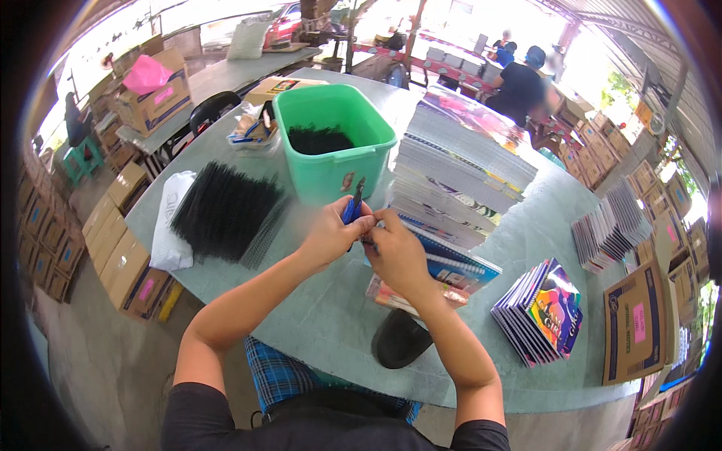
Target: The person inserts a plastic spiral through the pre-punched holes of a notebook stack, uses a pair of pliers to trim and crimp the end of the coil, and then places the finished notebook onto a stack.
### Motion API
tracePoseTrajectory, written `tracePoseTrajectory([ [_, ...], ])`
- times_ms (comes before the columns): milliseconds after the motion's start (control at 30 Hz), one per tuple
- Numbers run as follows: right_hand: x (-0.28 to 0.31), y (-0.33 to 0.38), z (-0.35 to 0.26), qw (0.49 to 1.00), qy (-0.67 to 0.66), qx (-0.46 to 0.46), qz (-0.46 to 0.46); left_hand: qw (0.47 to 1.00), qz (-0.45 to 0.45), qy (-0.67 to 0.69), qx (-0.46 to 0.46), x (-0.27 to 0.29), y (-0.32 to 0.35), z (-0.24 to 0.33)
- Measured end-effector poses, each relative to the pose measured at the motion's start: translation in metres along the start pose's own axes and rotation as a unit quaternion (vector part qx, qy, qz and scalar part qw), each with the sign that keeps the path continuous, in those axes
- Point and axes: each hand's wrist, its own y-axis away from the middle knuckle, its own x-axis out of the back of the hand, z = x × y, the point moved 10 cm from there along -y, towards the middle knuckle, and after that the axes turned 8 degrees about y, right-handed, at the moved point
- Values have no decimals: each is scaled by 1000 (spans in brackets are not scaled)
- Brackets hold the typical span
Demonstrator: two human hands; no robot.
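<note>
L hand (331,234) grip is clenched round a blue-handled tool (352,207), prob. small pliers or cutters; handle end sticks up past the fingers, working tip hidden betw. the 2 hands. R hand (397,254) grip is pinched shut on sth small at the edge of a spiral notebook (455,264) w/ blue cover, exactly what it pinches can't be told. Both hands meet just above the desk (331,316), fingertips touching or nearly so, right by the notebook's wire binding.

That notebook lies flat on the desk, just R of the hands, at the foot of a tall stack of spiral notebooks (459,169) that leans back and away. Under the R wrist: a thin clear-wrapped packet (391,295), and nearer the desk edge a black rounded object (398,340), can't tell what it is.

Straight ahead of the hands: a green plastic tub (335,146) w/ black coils inside. L of it, a pile of black spiral binding coils (224,210) lying partly on a white plastic bag (169,222). Behind the tub, a clear bag of small items (252,128).

R side of desk: a fanned row of notebooks w/ colourful covers (543,310) standing on edge, and further back another fanned batch (611,229). A cardboard box (635,323) stands just off the desk's R edge. More boxes stacked on the floor both sides. In the background a person in a dark top (520,89) at another table.
</note>
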Motion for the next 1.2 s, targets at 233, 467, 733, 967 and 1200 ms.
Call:
tracePoseTrajectory([
  [233, 28, 43, -11, 987, 143, 69, 28, 834, 297, -376, -275, 136, -72, 85],
  [467, 210, 150, 127, 959, 26, -229, 168, 760, 187, -479, -396, 62, -24, 58],
  [733, 268, 297, 271, 823, -377, -374, 203, 863, 37, -402, -303, 24, 25, -3],
  [967, 229, 362, 292, 858, 63, -452, 234, 867, 32, -443, -227, 45, 39, -46],
  [1200, 237, 385, 278, 798, 84, -532, 271, 873, 32, -452, -180, 59, 45, -84],
])
